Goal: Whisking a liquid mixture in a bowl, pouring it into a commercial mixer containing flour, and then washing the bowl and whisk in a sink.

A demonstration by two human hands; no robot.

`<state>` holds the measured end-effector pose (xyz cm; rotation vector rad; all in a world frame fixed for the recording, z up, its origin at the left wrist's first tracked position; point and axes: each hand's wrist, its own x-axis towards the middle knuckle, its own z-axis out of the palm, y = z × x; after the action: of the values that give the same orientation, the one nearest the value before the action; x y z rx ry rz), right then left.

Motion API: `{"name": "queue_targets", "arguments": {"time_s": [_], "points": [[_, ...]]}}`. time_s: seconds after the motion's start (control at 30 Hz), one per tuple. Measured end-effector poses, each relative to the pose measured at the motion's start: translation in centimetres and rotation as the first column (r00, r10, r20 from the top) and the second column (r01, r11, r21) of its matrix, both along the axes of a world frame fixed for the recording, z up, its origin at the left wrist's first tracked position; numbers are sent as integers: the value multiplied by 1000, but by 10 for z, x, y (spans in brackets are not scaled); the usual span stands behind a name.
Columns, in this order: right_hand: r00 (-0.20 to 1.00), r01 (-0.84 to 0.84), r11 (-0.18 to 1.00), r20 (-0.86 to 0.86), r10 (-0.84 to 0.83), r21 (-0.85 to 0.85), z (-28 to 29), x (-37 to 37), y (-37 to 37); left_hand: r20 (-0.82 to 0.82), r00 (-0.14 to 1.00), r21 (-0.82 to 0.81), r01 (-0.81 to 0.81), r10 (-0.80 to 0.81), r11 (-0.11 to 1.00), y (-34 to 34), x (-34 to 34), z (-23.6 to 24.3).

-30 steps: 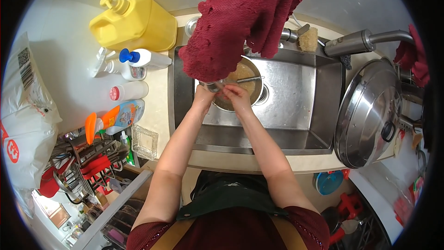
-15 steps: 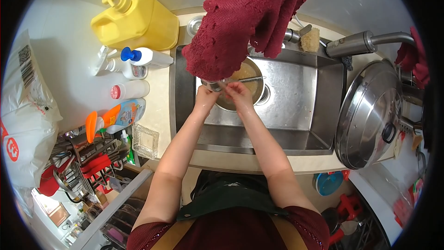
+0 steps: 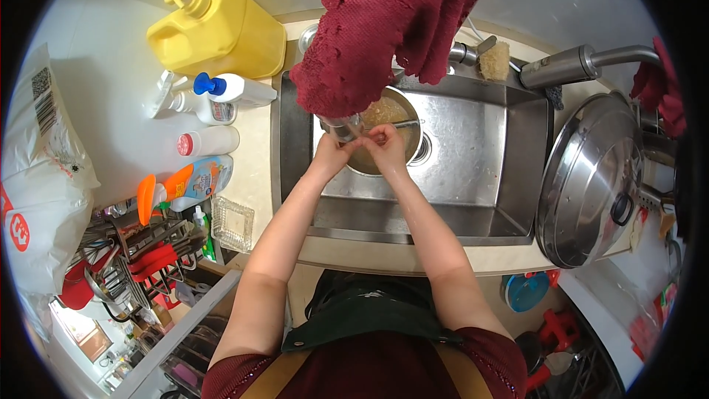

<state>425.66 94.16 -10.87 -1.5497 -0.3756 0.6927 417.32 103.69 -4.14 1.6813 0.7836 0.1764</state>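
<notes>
My left hand (image 3: 333,155) and my right hand (image 3: 386,149) meet over a round metal bowl (image 3: 418,120) of cloudy, brownish water at the sink's left end. The fingers of both are pinched close together, touching or almost touching. What lies between them is too small to make out. A clear, shiny stream or spout end (image 3: 344,130) shows just beyond my left fingers. A thin metal utensil handle (image 3: 408,124) crosses the bowl to the right of my right hand. Above hangs a dark red cloth (image 3: 391,29), which hides the far left part of the bowl and sink.
Around the steel sink (image 3: 458,155) stand a yellow pump jug (image 3: 229,33), a blue-topped bottle (image 3: 240,92), an orange spray bottle (image 3: 196,181) and a glass dish (image 3: 233,224). At right are a large pot lid (image 3: 591,185) and a sponge (image 3: 495,61).
My right fingers have shifted slightly up and left, closer to the left ones. The red cloth appears slightly higher and farther left, uncovering more of the bowl's water.
</notes>
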Motion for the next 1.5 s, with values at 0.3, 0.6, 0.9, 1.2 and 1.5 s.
{"name": "queue_targets", "arguments": {"time_s": [0.3, 0.6, 0.9, 1.2, 1.5], "points": [[986, 55, 997, -163, -44, 60, -7, 0, -2, 11, 999, -121, -41, 43, 992, -7, 3, 0], [740, 92, 995, -671, -37, 47, 26, -7, -1, 153, 974, -289, -115, 164, 950, -17, 4, -6], [684, 121, 986, -730, -1, 112, 24, -8, 0, 140, 946, -525, -179, 292, 832, -19, 2, -9], [985, -14, 997, 171, 2, 69, 26, 0, -1, 76, 954, -350, -247, 290, 904, -12, -1, -22], [850, -77, 991, 512, 122, -108, 48, 6, 1, 57, 980, -114, -181, 188, 977, -7, -5, -23]]}}
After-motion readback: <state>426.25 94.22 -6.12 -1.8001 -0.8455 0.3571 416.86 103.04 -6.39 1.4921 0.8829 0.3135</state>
